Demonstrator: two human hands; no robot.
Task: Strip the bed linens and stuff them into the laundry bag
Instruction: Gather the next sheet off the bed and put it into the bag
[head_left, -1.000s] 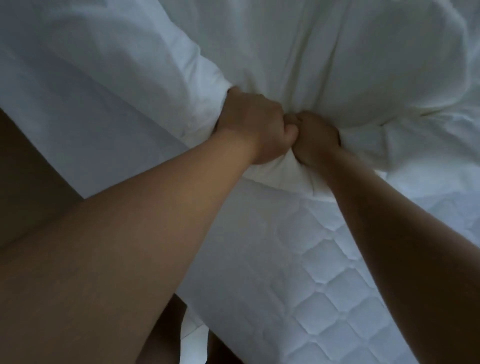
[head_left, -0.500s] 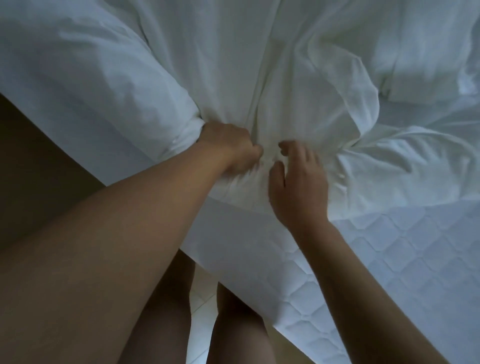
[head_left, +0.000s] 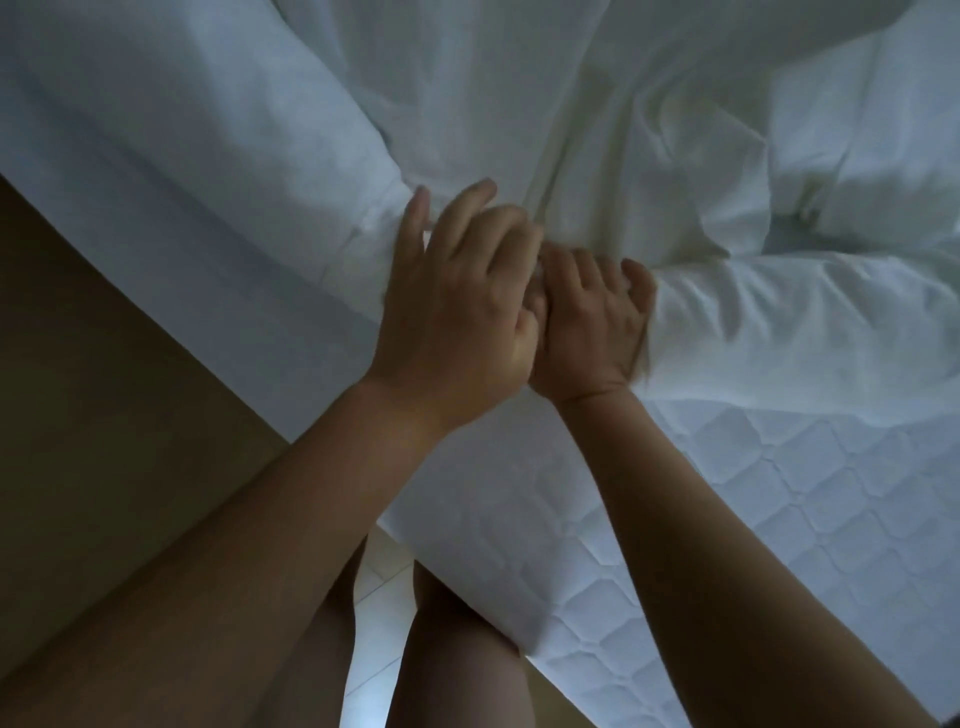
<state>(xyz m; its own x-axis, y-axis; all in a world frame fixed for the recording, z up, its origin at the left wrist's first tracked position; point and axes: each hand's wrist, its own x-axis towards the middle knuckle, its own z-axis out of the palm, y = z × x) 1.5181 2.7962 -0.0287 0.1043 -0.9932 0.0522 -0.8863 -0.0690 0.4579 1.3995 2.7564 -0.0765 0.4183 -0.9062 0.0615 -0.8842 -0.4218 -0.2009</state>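
The crumpled white bed sheet (head_left: 597, 130) lies bunched on the upper part of the bed. Its folds run down toward the near edge, where both hands meet.

The left hand (head_left: 457, 312) lies on the sheet with the fingers (head_left: 462, 218) nearly straight and a little spread. It is wide and holds nothing. Its thumb side covers a part of the right hand (head_left: 589, 322), and the two hands touch each other.

The right hand is just beside it. Its fingers (head_left: 638, 278) are bent and the tips go down into a fold of the sheet. The thumb is hidden under the left hand and the picture is a little blurred here, so I cannot tell if this hand really grips the cloth or only presses on it.

At the left of the hands there is a thick white padded roll of bedding (head_left: 208, 130), touching the left hand. A second white puffy piece (head_left: 883, 130) lies at the far right.

Below the sheet, the white quilted mattress with diamond stitching (head_left: 831, 493) is bare, and its corner points toward the person. Beside the bed there is a brown flat surface (head_left: 104, 389). Between the forearms one sees the person's bare legs (head_left: 457, 649) and a pale tiled floor (head_left: 384, 571).
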